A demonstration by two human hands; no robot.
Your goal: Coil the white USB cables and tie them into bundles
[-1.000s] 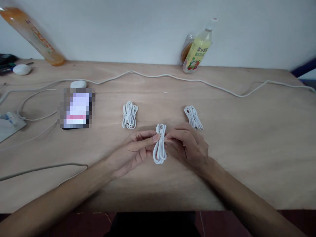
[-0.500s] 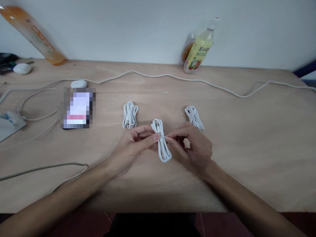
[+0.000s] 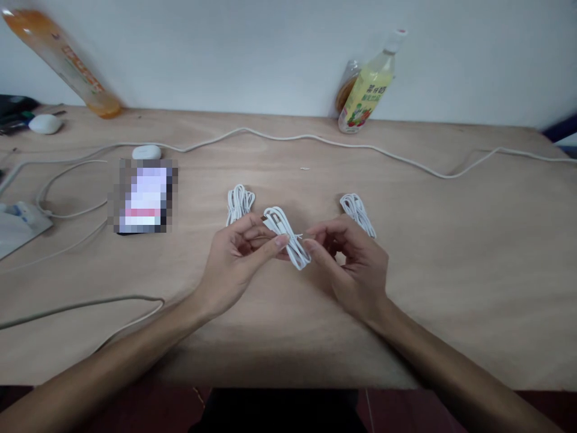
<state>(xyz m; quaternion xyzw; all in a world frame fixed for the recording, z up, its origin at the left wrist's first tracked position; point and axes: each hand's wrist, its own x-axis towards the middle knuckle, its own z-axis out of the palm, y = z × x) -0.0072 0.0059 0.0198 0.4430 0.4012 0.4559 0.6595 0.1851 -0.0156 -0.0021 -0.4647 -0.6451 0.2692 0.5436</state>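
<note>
A coiled white USB cable (image 3: 285, 227) is held above the table, tilted, with its plug end up and to the left. My left hand (image 3: 241, 255) grips it, thumb on top and fingers behind. Around the coil's middle runs a thin white twist tie (image 3: 298, 236), its short end sticking out to the right. My right hand (image 3: 354, 255) is in a pinch at that tie, with thumb and forefinger close together. Behind my left hand lies another coiled white cable (image 3: 240, 203), its lower part hidden. A further coiled cable (image 3: 358, 213) rests just behind my right hand.
A phone (image 3: 146, 198), blurred out, and a white earbud case (image 3: 146, 152) lie on the left. One long white cable (image 3: 288, 138) crosses the table's back. An orange bottle (image 3: 63, 63) and a yellow drink bottle (image 3: 369, 87) stand along the wall.
The held cable has turned, its plug end swinging left and its lower end rising. My right fingertips have shifted slightly at the tie. The view has moved a little.
</note>
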